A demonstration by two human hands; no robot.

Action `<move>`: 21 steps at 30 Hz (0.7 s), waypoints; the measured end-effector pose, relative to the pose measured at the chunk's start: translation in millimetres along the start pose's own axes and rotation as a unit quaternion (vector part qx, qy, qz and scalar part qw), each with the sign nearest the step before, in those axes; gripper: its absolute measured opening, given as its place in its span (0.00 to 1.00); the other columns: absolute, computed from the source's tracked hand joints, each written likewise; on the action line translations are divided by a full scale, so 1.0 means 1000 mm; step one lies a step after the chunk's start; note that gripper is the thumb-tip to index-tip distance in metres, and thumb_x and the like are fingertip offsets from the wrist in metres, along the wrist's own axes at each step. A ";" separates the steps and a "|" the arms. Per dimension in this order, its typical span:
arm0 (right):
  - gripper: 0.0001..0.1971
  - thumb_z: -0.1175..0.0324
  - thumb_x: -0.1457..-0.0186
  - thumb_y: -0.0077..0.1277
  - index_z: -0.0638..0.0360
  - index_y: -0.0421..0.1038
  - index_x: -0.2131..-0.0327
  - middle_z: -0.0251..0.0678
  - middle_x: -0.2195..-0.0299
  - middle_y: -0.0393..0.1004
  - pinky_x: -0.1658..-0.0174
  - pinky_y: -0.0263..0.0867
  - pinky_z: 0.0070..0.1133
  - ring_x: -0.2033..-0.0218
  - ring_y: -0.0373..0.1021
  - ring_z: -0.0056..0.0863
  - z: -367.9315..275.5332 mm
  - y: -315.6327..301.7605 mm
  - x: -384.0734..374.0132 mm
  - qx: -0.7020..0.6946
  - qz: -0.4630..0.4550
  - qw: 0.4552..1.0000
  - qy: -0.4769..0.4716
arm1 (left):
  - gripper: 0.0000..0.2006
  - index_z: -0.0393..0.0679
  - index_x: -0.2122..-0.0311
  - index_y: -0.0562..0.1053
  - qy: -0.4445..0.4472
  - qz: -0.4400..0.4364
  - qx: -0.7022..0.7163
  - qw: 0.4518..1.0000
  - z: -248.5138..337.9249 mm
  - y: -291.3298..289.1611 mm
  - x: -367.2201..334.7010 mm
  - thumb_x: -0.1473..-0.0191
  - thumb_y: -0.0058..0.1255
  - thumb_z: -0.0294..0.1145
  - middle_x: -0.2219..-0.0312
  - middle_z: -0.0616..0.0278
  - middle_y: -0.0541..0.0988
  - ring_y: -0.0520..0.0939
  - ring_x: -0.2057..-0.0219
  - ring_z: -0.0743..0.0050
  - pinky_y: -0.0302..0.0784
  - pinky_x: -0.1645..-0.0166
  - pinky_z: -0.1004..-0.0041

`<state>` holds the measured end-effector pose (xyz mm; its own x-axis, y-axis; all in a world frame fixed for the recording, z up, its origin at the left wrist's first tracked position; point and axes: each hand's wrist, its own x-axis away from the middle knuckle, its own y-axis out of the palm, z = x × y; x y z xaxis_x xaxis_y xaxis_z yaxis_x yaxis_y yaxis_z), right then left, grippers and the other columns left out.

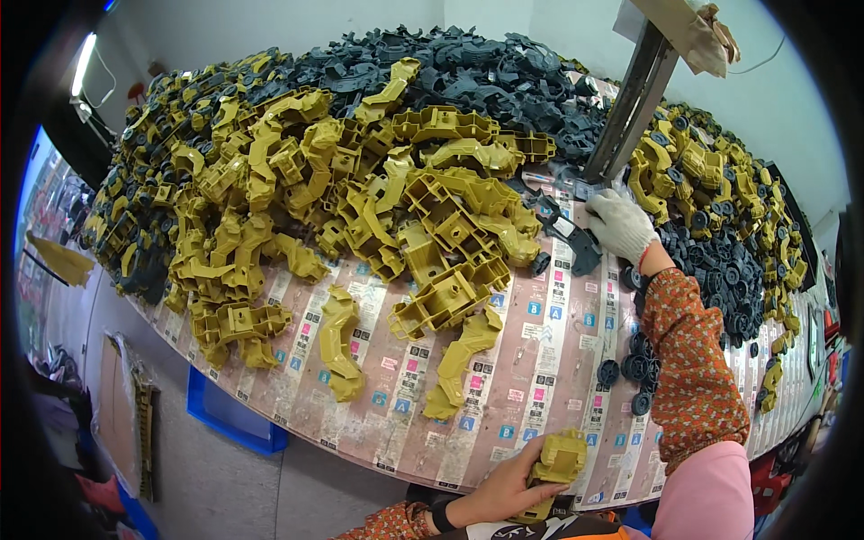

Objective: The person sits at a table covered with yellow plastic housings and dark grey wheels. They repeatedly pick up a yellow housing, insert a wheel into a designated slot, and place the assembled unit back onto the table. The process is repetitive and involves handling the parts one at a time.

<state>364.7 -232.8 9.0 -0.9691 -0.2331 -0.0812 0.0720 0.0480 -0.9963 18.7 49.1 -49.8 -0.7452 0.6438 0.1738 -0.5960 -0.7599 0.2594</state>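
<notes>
My bare left hand [511, 486] is wrapped around a yellow plastic toy vehicle body [560, 456] at the table's near edge. Farther off, my right hand [621, 225], in a white knit glove, is curled close to the foot of a metal post [630, 103]. What its fingertips hold there, if anything, is hidden. Just left of the glove lies a dark grey plastic part [576, 241]. Two loose yellow shell parts, one curved [341, 344] and one stepped [463, 363], rest on the table in front of the heap.
A big heap of yellow shells [432, 243] covers the table's left and middle, with dark grey parts [468, 76] piled behind. Black wheels [724, 270] lie right of my right arm, a few nearer [640, 367]. A blue bin [232, 416] sits below the table [531, 360].
</notes>
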 end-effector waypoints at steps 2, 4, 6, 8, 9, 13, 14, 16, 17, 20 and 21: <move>0.12 0.66 0.42 0.56 0.56 0.80 0.55 0.45 0.53 0.78 0.46 0.71 0.39 0.49 0.74 0.49 0.010 0.002 0.009 -0.006 0.018 0.999 -0.033 | 0.37 0.38 0.30 0.57 -0.004 0.003 0.002 1.000 -0.001 0.002 -0.001 0.36 0.62 0.41 0.42 0.45 0.78 0.81 0.41 0.55 0.75 0.39 0.62; 0.12 0.68 0.45 0.58 0.57 0.80 0.58 0.45 0.55 0.78 0.47 0.71 0.39 0.50 0.74 0.49 0.012 -0.010 0.020 -0.029 0.024 0.998 -0.058 | 0.37 0.38 0.31 0.57 -0.018 -0.004 0.005 1.000 0.002 -0.001 -0.002 0.36 0.62 0.41 0.43 0.46 0.78 0.81 0.42 0.55 0.75 0.39 0.62; 0.09 0.69 0.48 0.61 0.59 0.81 0.63 0.46 0.62 0.80 0.51 0.72 0.38 0.56 0.76 0.48 0.006 -0.023 0.023 -0.055 0.037 0.996 -0.062 | 0.37 0.38 0.30 0.57 -0.016 0.000 -0.003 1.000 0.004 0.000 -0.001 0.36 0.62 0.41 0.43 0.46 0.78 0.81 0.42 0.55 0.75 0.39 0.63; 0.08 0.69 0.48 0.61 0.60 0.81 0.65 0.47 0.65 0.81 0.53 0.72 0.38 0.59 0.77 0.48 0.001 -0.036 0.022 -0.128 0.015 0.991 -0.034 | 0.37 0.38 0.30 0.57 -0.017 0.002 -0.012 1.000 0.006 0.001 0.000 0.36 0.62 0.41 0.43 0.46 0.78 0.81 0.42 0.56 0.75 0.39 0.63; 0.07 0.70 0.48 0.59 0.61 0.81 0.66 0.47 0.67 0.82 0.56 0.74 0.37 0.62 0.79 0.46 0.005 -0.035 0.017 -0.129 0.034 0.989 -0.059 | 0.37 0.38 0.30 0.57 -0.018 0.004 -0.019 1.000 0.008 0.001 0.000 0.36 0.62 0.41 0.43 0.46 0.78 0.81 0.42 0.56 0.75 0.39 0.62; 0.09 0.74 0.48 0.55 0.61 0.83 0.63 0.43 0.66 0.83 0.56 0.76 0.31 0.64 0.80 0.37 0.005 -0.045 0.004 -0.197 0.044 0.979 -0.034 | 0.37 0.37 0.30 0.57 -0.018 0.015 -0.012 1.000 0.005 0.002 0.001 0.36 0.62 0.41 0.43 0.47 0.78 0.81 0.42 0.57 0.75 0.39 0.63; 0.10 0.75 0.47 0.54 0.61 0.83 0.63 0.42 0.66 0.84 0.57 0.76 0.30 0.65 0.80 0.34 0.002 -0.050 -0.001 -0.244 0.040 0.968 -0.030 | 0.37 0.37 0.30 0.57 -0.012 0.014 -0.014 1.000 0.004 0.001 0.001 0.36 0.62 0.41 0.43 0.47 0.78 0.81 0.42 0.58 0.75 0.39 0.63; 0.10 0.76 0.47 0.54 0.61 0.83 0.63 0.39 0.66 0.84 0.57 0.76 0.27 0.66 0.79 0.28 -0.022 -0.076 -0.008 -0.334 0.023 0.942 -0.019 | 0.37 0.37 0.30 0.57 -0.002 0.012 -0.012 1.000 0.001 0.000 0.000 0.36 0.62 0.40 0.42 0.47 0.78 0.82 0.42 0.58 0.75 0.39 0.63; 0.10 0.78 0.46 0.54 0.61 0.84 0.63 0.37 0.65 0.85 0.58 0.76 0.24 0.66 0.78 0.22 -0.019 -0.080 -0.021 -0.314 0.078 0.945 -0.051 | 0.37 0.38 0.30 0.57 -0.010 0.010 -0.013 1.000 0.003 0.000 -0.001 0.36 0.62 0.40 0.42 0.47 0.78 0.81 0.42 0.58 0.75 0.39 0.63; 0.13 0.75 0.43 0.51 0.59 0.82 0.56 0.38 0.63 0.85 0.57 0.76 0.24 0.64 0.78 0.22 -0.045 -0.115 -0.037 -0.423 0.135 0.894 0.056 | 0.37 0.38 0.30 0.57 -0.036 0.002 -0.012 0.999 0.014 -0.001 0.003 0.36 0.62 0.40 0.42 0.48 0.77 0.81 0.41 0.58 0.74 0.38 0.63; 0.14 0.74 0.42 0.50 0.59 0.82 0.54 0.39 0.62 0.85 0.56 0.76 0.25 0.63 0.78 0.24 -0.046 -0.115 -0.041 -0.404 0.138 0.902 0.056 | 0.37 0.38 0.30 0.57 -0.034 0.005 -0.011 0.999 0.013 -0.001 0.002 0.36 0.62 0.39 0.42 0.48 0.77 0.81 0.41 0.59 0.74 0.38 0.63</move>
<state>385.5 -184.3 128.7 -0.9619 -0.0059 -0.2733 0.1622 0.7925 -0.5879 21.5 52.5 -37.2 -0.7293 0.6402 0.2415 -0.5958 -0.7677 0.2357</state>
